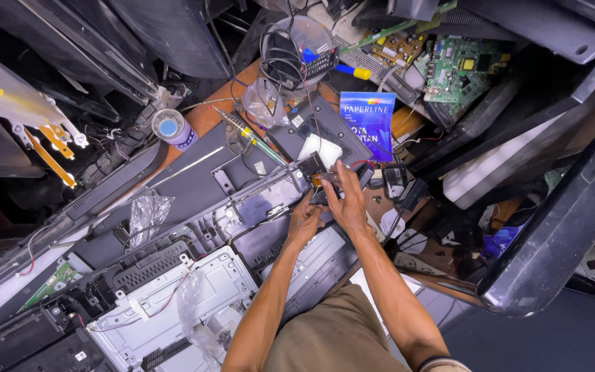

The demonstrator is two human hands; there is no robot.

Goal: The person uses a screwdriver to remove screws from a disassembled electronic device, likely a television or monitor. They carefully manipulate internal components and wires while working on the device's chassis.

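Both my hands meet at the middle of a cluttered bench. My left hand [304,219] rests on the edge of a grey metal chassis [270,196], fingers curled against a small black part. My right hand [345,198] pinches a small black and orange component [319,178] with red wires at the end of that chassis. A black box with a white pad [319,147] lies just beyond my fingers.
A large opened device back with metal shields [180,289] fills the lower left. A soldering iron [249,136], tape roll [171,129], blue paper pack [368,122], green circuit boards [459,65] and dark monitor shells [552,227] crowd the bench.
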